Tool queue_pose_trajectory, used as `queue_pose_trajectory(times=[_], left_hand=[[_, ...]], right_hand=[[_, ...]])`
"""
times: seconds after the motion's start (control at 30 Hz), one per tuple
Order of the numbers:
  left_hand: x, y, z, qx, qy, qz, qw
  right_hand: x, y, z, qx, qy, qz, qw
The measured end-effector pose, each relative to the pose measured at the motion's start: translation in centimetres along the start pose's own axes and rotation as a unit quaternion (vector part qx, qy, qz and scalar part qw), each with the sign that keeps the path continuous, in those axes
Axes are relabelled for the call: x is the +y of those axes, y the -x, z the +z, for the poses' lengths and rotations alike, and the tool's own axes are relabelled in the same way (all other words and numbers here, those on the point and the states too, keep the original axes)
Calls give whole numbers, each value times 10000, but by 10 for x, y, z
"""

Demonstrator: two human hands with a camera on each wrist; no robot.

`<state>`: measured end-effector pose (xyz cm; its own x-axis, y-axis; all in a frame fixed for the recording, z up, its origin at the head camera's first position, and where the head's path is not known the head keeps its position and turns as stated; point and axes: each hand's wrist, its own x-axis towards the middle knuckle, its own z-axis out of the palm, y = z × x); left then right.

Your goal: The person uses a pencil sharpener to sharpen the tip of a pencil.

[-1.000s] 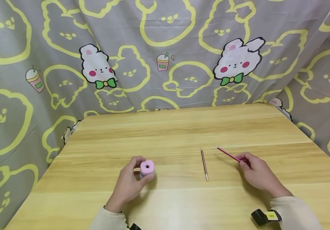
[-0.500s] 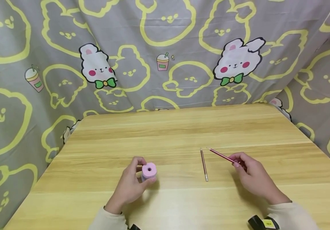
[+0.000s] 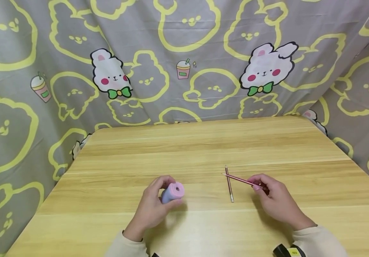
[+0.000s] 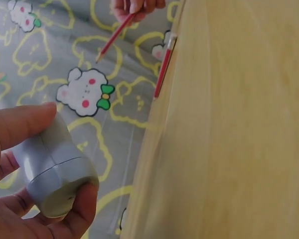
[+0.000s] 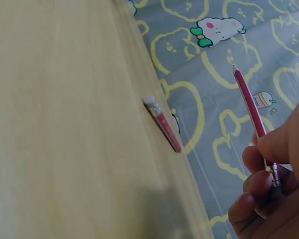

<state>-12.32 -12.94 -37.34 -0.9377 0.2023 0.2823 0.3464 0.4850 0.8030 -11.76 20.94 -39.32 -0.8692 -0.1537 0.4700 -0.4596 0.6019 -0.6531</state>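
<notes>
Softly creased grey fabric (image 3: 210,101) with yellow outlines hangs beyond the wood-grained tabletop (image 3: 171,150). At near left, my left hand (image 3: 153,210) grips a rounded blue-grey pencil sharpener (image 3: 172,193), its pink holed end tilted right; my right hand (image 3: 277,201) pinches a slim red pencil (image 3: 239,179), tip leftward. Between them lies a second pencil (image 3: 230,187), metal-banded at its near end.
</notes>
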Motion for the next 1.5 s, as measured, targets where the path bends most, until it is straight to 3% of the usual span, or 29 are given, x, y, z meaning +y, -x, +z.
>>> queue_pose_trajectory(times=[0.2,0.33,0.57,0.97,1.2,1.5], left_hand=[[1,2,4,103,-260,186,9994],[2,3,6,177,-172,197,9995],[4,1,12,261,-26,570,9980],[8,5,18,-128,-117,572,9982],[9,6,21,-346,85,727,9967],[12,6,23,-510,189,781,9955]], right_hand=[[-2,1,7,-61,-117,-10,9999],[-4,2,9,-67,-169,-7,9998],[-6,3,12,40,-286,-162,9995],[-8,5,21,-114,-289,-426,9986],[-10,4,26,-278,-541,-615,9963],[-15,1,27,-262,-488,-769,9955]])
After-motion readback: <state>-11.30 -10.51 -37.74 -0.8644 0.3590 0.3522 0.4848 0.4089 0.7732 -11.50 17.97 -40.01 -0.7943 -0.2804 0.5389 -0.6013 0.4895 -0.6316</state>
